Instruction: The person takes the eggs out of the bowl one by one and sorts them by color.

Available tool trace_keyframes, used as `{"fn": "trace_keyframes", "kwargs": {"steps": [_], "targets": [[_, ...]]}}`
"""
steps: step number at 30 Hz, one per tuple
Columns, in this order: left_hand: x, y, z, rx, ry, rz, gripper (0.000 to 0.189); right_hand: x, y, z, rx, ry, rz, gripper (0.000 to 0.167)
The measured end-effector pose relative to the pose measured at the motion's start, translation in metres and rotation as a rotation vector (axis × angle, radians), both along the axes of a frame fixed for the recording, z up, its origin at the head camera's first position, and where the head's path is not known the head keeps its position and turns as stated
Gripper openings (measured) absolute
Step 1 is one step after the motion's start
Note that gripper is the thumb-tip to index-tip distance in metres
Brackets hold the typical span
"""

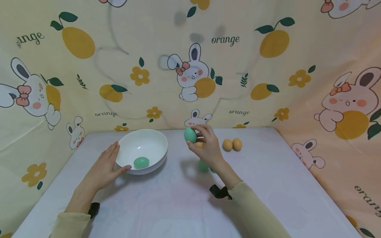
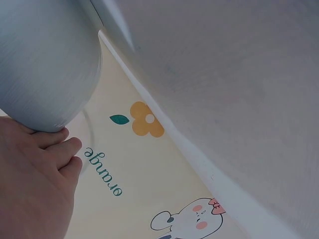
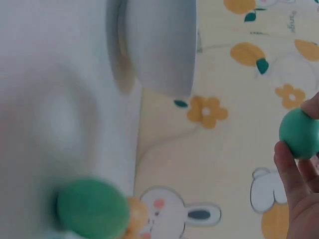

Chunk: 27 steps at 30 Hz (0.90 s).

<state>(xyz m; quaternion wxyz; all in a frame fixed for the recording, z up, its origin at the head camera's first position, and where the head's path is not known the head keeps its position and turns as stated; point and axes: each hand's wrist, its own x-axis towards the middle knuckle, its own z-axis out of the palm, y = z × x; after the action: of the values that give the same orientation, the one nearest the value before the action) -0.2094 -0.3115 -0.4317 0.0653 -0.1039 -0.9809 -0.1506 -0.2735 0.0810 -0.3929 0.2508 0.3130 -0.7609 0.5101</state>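
A white bowl (image 1: 159,140) stands on the left half of the table, a green egg (image 1: 141,162) lying inside it. My left hand (image 1: 102,173) rests against the bowl's left side, fingers straight along the outer wall and thumb at the near rim. In the left wrist view its fingertips touch the bowl's outside (image 2: 50,64). To the right of the bowl, my right hand (image 1: 206,147) pinches another green egg (image 1: 190,135) above the table between thumb and fingers. The right wrist view shows this held egg (image 3: 299,133) at its right edge.
Under the right hand, another green egg (image 1: 203,166) lies on the table, with more eggs partly hidden by the hand and wrist. Two yellow-orange eggs (image 1: 232,144) sit side by side farther right. A printed cloth (image 1: 143,99) hangs behind the table (image 1: 166,205).
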Motion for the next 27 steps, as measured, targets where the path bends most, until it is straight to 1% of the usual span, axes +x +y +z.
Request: {"fn": "trace_keyframes", "kwargs": {"steps": [5,10,15,20,24,27], "targets": [[0.000,0.001,0.001,0.000,-0.003,0.001,0.109,0.002,0.025,0.001,0.033,-0.006,-0.039,0.057],[0.000,0.001,0.001,-0.001,-0.001,0.002,0.109,0.003,0.047,-0.002,0.049,-0.007,-0.073,0.057],[0.001,0.001,0.002,0.001,-0.001,0.001,0.109,0.006,0.067,-0.004,0.110,-0.037,-0.127,0.057],[0.000,0.002,0.002,-0.002,-0.006,0.001,0.110,0.008,0.087,-0.010,0.160,-0.030,-0.178,0.056],[0.000,0.001,0.002,-0.003,-0.006,0.002,0.110,0.009,0.102,-0.017,0.222,-0.072,-0.204,0.055],[0.000,0.001,0.001,-0.003,-0.002,0.000,0.110,0.010,0.112,-0.022,0.283,-0.126,-0.224,0.056]]}}
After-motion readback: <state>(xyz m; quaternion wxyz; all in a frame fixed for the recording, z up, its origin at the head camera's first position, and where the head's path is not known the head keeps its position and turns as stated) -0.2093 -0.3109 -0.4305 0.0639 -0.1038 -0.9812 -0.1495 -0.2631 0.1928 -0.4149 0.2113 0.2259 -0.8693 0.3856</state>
